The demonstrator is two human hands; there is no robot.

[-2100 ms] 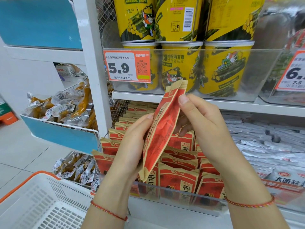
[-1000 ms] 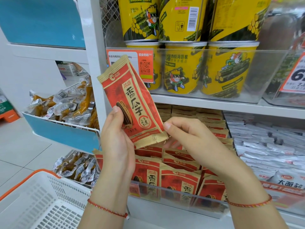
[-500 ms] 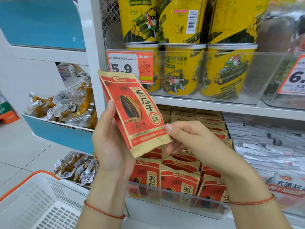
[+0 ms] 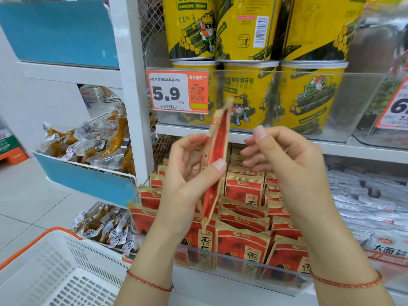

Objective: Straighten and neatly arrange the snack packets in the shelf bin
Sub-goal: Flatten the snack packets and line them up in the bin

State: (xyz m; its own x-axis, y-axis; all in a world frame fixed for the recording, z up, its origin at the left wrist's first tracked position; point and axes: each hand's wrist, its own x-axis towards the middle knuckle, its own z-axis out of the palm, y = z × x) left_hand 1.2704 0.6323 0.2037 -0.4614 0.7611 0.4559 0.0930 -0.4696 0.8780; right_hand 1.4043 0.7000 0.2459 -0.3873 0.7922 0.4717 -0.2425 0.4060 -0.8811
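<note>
One red-and-tan paper snack packet (image 4: 215, 164) stands edge-on to us, upright and slightly blurred, above the clear plastic shelf bin (image 4: 242, 265); our left hand (image 4: 187, 175) grips it, the thumb pressed on its red face and the fingers curled behind it; our right hand (image 4: 284, 160) hovers just beside the packet with its fingers loosely curled and nothing in it, and we cannot tell whether a fingertip brushes the packet's edge. Below the hands, the bin holds rows of matching red-and-tan packets (image 4: 242, 241), standing in overlapping ranks that lean a little, some tilted against their neighbours; the front ones press against the bin's clear wall. Each of our wrists wears a thin red braided cord. On the shelf above, tall yellow cylindrical canisters (image 4: 249, 93) sit stacked in two tiers behind a clear guard, with an orange-and-white price tag reading 5.9 (image 4: 177, 91) clipped at the left. To the right of the bin lie silver-white flat packets (image 4: 364, 195); to the left, beyond the white shelf post (image 4: 132, 85), blue-fronted wire trays hold clear vacuum-sealed brown snacks (image 4: 92, 144). A white plastic basket with an orange rim (image 4: 55, 268) sits at the lower left, near our left forearm.
</note>
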